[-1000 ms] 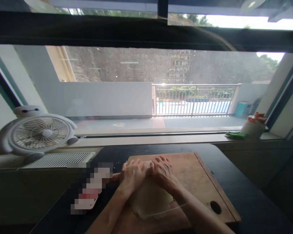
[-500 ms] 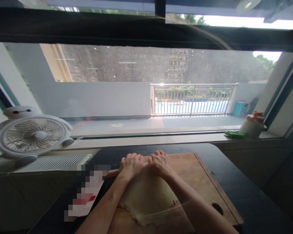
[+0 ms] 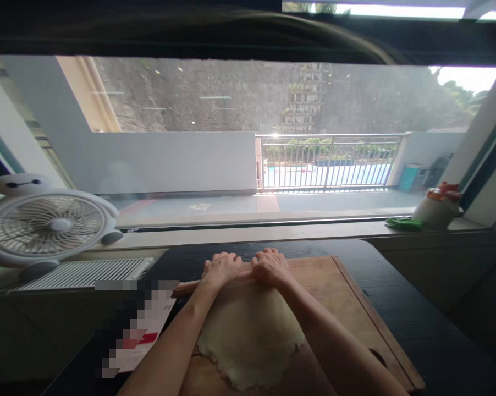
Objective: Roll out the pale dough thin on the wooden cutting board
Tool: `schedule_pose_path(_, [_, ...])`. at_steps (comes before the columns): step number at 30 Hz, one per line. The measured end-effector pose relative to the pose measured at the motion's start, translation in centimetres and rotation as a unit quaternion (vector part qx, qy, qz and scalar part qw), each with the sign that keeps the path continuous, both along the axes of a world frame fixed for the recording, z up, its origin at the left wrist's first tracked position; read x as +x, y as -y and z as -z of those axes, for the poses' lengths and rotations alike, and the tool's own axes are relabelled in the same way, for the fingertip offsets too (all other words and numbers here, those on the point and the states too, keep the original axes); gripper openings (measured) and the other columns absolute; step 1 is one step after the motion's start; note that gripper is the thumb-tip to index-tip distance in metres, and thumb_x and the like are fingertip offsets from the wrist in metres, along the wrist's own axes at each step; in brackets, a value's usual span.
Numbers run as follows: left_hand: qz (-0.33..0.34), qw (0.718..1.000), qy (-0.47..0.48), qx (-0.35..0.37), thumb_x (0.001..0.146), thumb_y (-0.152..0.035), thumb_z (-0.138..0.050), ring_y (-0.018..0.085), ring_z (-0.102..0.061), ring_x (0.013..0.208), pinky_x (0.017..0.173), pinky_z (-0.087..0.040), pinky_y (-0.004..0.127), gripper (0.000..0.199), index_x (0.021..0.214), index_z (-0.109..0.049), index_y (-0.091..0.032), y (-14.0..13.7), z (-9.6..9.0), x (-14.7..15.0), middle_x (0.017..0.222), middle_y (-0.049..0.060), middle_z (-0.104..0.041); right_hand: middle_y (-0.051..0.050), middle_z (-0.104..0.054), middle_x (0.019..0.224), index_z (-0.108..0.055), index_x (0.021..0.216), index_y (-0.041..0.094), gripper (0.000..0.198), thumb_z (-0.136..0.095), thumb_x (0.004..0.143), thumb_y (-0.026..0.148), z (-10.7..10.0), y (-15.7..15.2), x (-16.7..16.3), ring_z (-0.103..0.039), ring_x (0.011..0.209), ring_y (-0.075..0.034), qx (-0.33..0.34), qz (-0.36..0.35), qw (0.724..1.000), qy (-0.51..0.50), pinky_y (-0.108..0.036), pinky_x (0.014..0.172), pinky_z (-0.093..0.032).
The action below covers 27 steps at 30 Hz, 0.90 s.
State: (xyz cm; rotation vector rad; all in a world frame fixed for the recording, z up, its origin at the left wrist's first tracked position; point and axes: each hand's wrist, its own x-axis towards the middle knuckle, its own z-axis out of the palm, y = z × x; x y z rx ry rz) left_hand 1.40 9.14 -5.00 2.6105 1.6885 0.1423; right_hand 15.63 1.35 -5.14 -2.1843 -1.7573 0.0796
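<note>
My left hand (image 3: 222, 269) and my right hand (image 3: 271, 266) lie side by side on a wooden rolling pin (image 3: 245, 271), fingers curled over it. The pin's left end sticks out past my left wrist; its right part is hidden behind my right hand. Below my hands, a wide, pale sheet of dough (image 3: 250, 330) with a ragged front edge spreads between my forearms. It rests on a wooden cutting board (image 3: 326, 297), and the pin presses near its far edge.
The board sits on a dark table (image 3: 400, 297). Left of it lies a white and red packet (image 3: 151, 330), partly blurred out. A white fan (image 3: 60, 224) stands at left by the window. On the sill at right are a whitish container (image 3: 435, 209) and a green cloth (image 3: 403, 224).
My hands and the rolling pin have shifted slightly toward the far edge of the board. The view has moved a little, and more of the dough shows.
</note>
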Motion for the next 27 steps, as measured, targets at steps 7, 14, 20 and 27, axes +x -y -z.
schedule_pose_path(7, [0.044,0.991,0.036,0.121,0.089,-0.036,-0.028,0.025,-0.050,0.105,0.091,-0.033,0.046,0.037,0.089,-0.064,-0.025,6.9,0.3,-1.8,0.107,0.006,-0.063,-0.009,-0.059,0.105,-0.064,0.088,0.020,0.039,-0.027,0.092,0.031,0.1,6.2,-2.0,-0.045,0.106,-0.022,0.068,-0.014,0.997,0.029,-0.036,0.091,-0.028])
schedule_pose_path(14, [0.048,0.980,0.067,0.182,0.089,-0.035,-0.030,0.023,-0.048,0.107,0.094,-0.030,0.041,0.036,0.096,-0.064,-0.026,9.0,0.7,-2.2,0.110,0.005,-0.062,-0.006,-0.058,0.110,-0.063,0.095,0.022,0.040,-0.024,0.094,0.034,0.0,7.1,-2.2,-0.040,0.112,-0.020,0.087,-0.019,0.995,0.041,-0.035,0.095,-0.025])
schedule_pose_path(20, [-0.003,0.994,0.030,0.106,0.087,-0.039,-0.028,0.026,-0.051,0.101,0.087,-0.036,0.042,0.042,0.086,-0.067,-0.024,4.0,-0.2,-0.4,0.104,0.007,-0.063,-0.009,-0.061,0.101,-0.065,0.089,0.020,0.040,-0.029,0.091,0.035,-0.2,1.7,-0.9,-0.047,0.102,-0.022,0.019,0.000,1.000,0.022,-0.034,0.084,-0.034])
schedule_pose_path(27, [-0.033,0.999,0.000,0.000,0.084,-0.044,-0.028,0.030,-0.050,0.107,0.087,-0.038,0.046,0.046,0.102,-0.064,-0.022,-1.4,-0.4,1.2,0.116,0.012,-0.059,-0.011,-0.058,0.111,-0.063,0.100,0.018,0.036,-0.034,0.086,0.035,-0.3,-3.1,0.9,-0.049,0.104,-0.025,-0.050,0.017,0.999,0.001,-0.034,0.081,-0.037])
